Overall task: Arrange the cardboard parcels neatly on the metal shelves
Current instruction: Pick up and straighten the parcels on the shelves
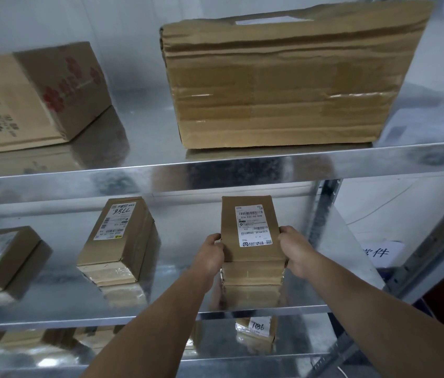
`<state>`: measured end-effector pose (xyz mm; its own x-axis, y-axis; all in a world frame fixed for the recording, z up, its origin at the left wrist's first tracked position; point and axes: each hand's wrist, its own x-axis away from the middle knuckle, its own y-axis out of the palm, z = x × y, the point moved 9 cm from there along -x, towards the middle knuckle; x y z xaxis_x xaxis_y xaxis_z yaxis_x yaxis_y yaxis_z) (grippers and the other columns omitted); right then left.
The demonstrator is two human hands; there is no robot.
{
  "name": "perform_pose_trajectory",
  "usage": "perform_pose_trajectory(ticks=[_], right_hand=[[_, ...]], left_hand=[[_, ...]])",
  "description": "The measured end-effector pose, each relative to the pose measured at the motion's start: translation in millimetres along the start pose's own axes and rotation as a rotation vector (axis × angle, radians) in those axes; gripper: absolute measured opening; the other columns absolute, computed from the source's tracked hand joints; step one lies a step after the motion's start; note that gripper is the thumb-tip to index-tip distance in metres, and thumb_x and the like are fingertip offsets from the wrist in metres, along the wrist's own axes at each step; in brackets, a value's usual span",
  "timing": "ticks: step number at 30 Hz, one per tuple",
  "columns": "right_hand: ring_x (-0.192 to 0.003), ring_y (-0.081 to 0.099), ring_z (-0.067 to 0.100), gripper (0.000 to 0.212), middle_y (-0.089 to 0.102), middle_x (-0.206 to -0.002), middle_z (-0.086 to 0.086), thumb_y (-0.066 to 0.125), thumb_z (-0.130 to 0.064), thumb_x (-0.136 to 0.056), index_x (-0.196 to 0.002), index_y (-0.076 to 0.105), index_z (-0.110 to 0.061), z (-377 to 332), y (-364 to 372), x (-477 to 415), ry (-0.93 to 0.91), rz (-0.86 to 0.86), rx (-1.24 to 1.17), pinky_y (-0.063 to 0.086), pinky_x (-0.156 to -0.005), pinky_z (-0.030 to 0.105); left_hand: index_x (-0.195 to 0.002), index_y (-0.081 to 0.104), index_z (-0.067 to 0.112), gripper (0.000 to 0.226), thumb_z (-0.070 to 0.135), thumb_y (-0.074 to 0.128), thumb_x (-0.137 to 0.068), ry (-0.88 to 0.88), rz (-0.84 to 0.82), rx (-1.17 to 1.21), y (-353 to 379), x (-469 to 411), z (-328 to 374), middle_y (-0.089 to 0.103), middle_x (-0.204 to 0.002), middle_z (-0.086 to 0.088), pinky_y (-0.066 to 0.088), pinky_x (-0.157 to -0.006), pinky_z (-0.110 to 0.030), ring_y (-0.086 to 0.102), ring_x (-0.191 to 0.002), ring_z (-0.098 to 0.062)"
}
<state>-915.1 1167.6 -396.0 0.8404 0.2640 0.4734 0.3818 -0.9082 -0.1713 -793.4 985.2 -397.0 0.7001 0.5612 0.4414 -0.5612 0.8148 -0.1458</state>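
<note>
Two sets of fingers [216, 238] clamp one small parcel [250, 230] by its long sides. The left hand [211, 251] curls round its left edge and the right hand [295, 248] round its right edge, both near the end closest to the person. An even grip on both sides probably serves to slide the parcel straight in and square it up without twisting it.

The parcel lies label-up towards the right end of the middle shelf [177, 241], with its near end close to the front lip. The shiny metal mirrors it, so I cannot tell whether it rests fully or is held just above.

Well apart to its left, the parcel marked 7786 [120, 238] lies slightly askew, and a smaller box [2, 255] sits beyond it. Both likely want straightening.

The upper shelf [144, 137] carries a large taped box [283, 85] and a flower-printed box [32, 96]. The lower shelf [305, 342] holds another labelled parcel [256, 331].
</note>
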Motion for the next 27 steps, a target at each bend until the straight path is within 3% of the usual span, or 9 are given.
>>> perform_pose_trajectory(ticks=[5, 15, 18, 20, 21, 24, 27], right_hand=[[-0.100, 0.070, 0.033, 0.035, 0.071, -0.110, 0.011, 0.041, -0.007, -0.092, -0.118, 0.061, -0.019, 0, 0, 0, -0.002, -0.002, 0.037, 0.060, -0.088, 0.058], [-0.101, 0.068, 0.031, 0.027, 0.071, -0.111, 0.008, 0.041, -0.012, -0.090, -0.106, 0.059, -0.024, -1, -4, -7, -0.028, 0.013, 0.098, 0.059, -0.092, 0.053], [-0.113, 0.062, 0.028, 0.041, 0.064, -0.133, 0.007, 0.040, -0.016, -0.093, -0.130, 0.057, -0.019, -20, -8, 10, -0.080, 0.075, 0.159, 0.051, -0.095, 0.037], [-0.108, 0.054, 0.022, 0.042, 0.058, -0.136, 0.007, 0.036, -0.015, -0.103, -0.143, 0.050, -0.014, -47, -8, 31, -0.182, 0.133, 0.221, 0.043, -0.087, 0.030], [-0.102, 0.052, 0.021, 0.038, 0.059, -0.134, 0.008, 0.035, -0.017, -0.106, -0.140, 0.051, -0.012, -60, -5, 37, -0.255, 0.153, 0.251, 0.042, -0.080, 0.028], [-0.092, 0.056, 0.023, 0.030, 0.062, -0.120, 0.010, 0.035, -0.022, -0.107, -0.124, 0.058, -0.010, -94, 8, 55, -0.406, 0.174, 0.284, 0.037, -0.056, 0.021], [-0.077, 0.056, 0.018, 0.023, 0.062, -0.099, 0.007, 0.037, -0.018, -0.104, -0.103, 0.061, -0.015, -110, 45, 65, -0.442, 0.086, 0.292, 0.038, -0.053, 0.022]], left_hand=[[-0.145, 0.048, 0.021, 0.045, 0.007, 0.031, -0.105, -0.002, 0.001, -0.004, 0, 3, 1, 0.062, -0.122, -0.008, 0.050, -0.105, -0.042, 0.060, -0.109, -0.024], [-0.146, 0.047, 0.020, 0.047, 0.006, 0.032, -0.104, -0.028, -0.003, 0.000, 2, 9, 5, 0.061, -0.124, -0.009, 0.051, -0.104, -0.042, 0.060, -0.111, -0.025], [-0.146, 0.047, 0.019, 0.044, 0.013, 0.034, -0.105, -0.015, 0.020, -0.022, -6, 9, 12, 0.056, -0.135, -0.009, 0.047, -0.098, -0.039, 0.054, -0.118, -0.026], [-0.142, 0.050, 0.018, 0.039, 0.024, 0.036, -0.106, 0.044, 0.062, -0.062, -17, 9, 24, 0.055, -0.140, -0.010, 0.044, -0.107, -0.043, 0.051, -0.127, -0.030], [-0.139, 0.051, 0.018, 0.037, 0.029, 0.036, -0.107, 0.073, 0.082, -0.070, -23, 10, 30, 0.055, -0.141, -0.009, 0.041, -0.112, -0.046, 0.051, -0.129, -0.030], [-0.124, 0.055, 0.020, 0.026, 0.033, 0.040, -0.107, 0.140, 0.120, -0.030, -40, 17, 48, 0.062, -0.126, -0.005, 0.042, -0.111, -0.047, 0.056, -0.120, -0.026], [-0.118, 0.056, 0.020, 0.020, 0.031, 0.044, -0.107, 0.201, 0.160, 0.042, -66, 31, 62, 0.066, -0.113, -0.003, 0.048, -0.101, -0.042, 0.063, -0.110, -0.023]])
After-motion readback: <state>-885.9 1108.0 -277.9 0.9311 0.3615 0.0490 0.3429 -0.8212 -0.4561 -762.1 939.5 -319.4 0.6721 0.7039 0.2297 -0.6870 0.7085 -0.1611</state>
